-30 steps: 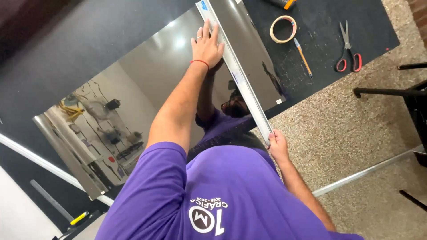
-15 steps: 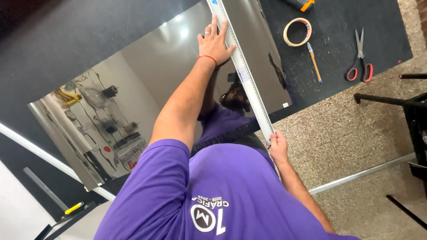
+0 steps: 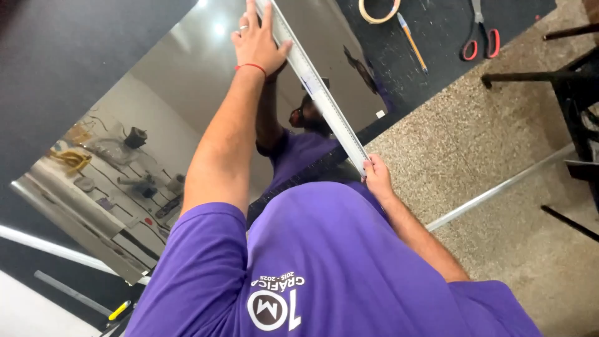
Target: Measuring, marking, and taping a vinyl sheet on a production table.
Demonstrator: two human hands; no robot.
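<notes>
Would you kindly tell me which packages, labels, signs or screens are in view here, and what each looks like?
Small white label: on the mirror, near its lower right corner, roughly square.
Round white logo print: on the purple shirt, with white lettering beside it.
No packages, signs or screens visible.

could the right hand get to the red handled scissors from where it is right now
Probably not without shifting: the right hand grips the near end of the ruler, and the scissors lie far off across the dark mat.
</notes>
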